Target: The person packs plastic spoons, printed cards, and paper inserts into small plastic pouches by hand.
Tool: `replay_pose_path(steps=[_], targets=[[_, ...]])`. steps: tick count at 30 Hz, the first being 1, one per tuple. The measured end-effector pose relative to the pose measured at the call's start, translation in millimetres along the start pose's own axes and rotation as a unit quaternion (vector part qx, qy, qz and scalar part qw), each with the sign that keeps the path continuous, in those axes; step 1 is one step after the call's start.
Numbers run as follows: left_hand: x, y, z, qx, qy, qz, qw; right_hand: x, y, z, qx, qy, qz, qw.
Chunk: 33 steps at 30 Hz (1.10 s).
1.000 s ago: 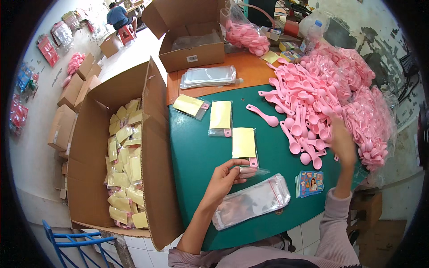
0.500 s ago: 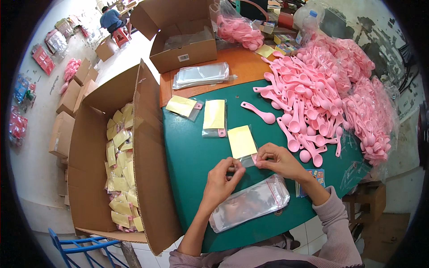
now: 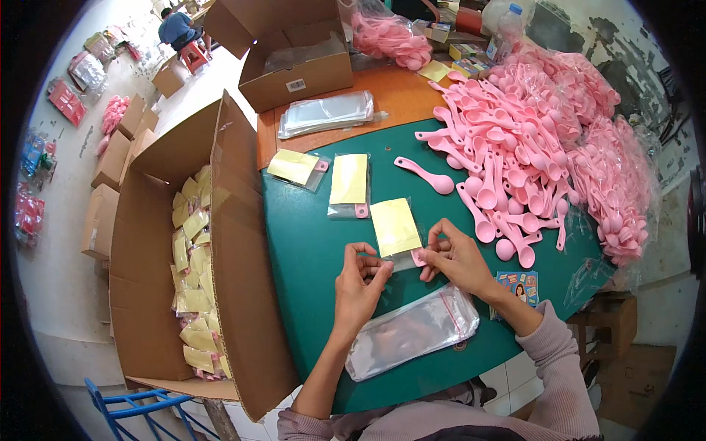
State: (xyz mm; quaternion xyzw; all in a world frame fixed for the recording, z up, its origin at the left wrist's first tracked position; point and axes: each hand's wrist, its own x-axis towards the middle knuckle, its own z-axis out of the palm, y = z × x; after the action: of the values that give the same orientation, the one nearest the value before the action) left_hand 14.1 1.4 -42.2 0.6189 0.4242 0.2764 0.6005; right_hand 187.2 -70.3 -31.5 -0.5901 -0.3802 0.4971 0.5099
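A small clear packet with a yellow card (image 3: 396, 226) lies at the middle of the green table, a pink spoon handle (image 3: 418, 257) showing at its lower end. My left hand (image 3: 360, 283) has thumb and fingertips pinched together at the packet's lower left corner. At the lower right corner my right hand (image 3: 457, 259) grips the packet beside the pink handle. Two similar packets, one with an upright card (image 3: 348, 179) and one with a tilted card (image 3: 293, 167), lie farther left. Below my hands rests a stack of clear bags (image 3: 412, 334).
A heap of pink spoons (image 3: 507, 169) covers the right side, with one loose spoon (image 3: 425, 176) beside it. A tall carton (image 3: 254, 294) full of yellow-card packets stands left. Small printed cards (image 3: 519, 288) lie by my right wrist. More clear bags (image 3: 326, 115) lie at the back.
My hands have shifted slightly apart, and the left fingers have come to the packet's lower corner. The view has moved a little.
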Motion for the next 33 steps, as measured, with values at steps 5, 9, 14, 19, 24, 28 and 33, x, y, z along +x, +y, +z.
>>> replay_pose_path(steps=[5,9,14,19,24,28,33], targets=[[1,-1,-1,-0.032,-0.032,0.000,0.999,-1,-1,3,-0.007,-0.004,-0.003,1.000],[1,5,-7,0.041,-0.033,0.052,0.997,3,-9,2,-0.029,-0.021,-0.006,0.999],[28,24,-20,0.185,0.093,0.269,0.941,45,-28,-13,-0.210,0.021,-0.216,0.953],[8,27,-6,0.351,0.035,0.286,0.891,104,-1,-41,-0.540,0.138,-0.389,0.734],[-25,28,15,0.380,-0.203,0.160,0.888,113,1,-29,-0.609,0.102,-0.271,0.738],[-10,24,5,0.244,-0.208,0.143,0.936,71,-24,-27,-0.587,0.105,-0.311,0.740],[-5,14,-10,0.151,-0.217,0.092,0.960,1,-53,-19,-0.189,0.127,-0.266,0.937]])
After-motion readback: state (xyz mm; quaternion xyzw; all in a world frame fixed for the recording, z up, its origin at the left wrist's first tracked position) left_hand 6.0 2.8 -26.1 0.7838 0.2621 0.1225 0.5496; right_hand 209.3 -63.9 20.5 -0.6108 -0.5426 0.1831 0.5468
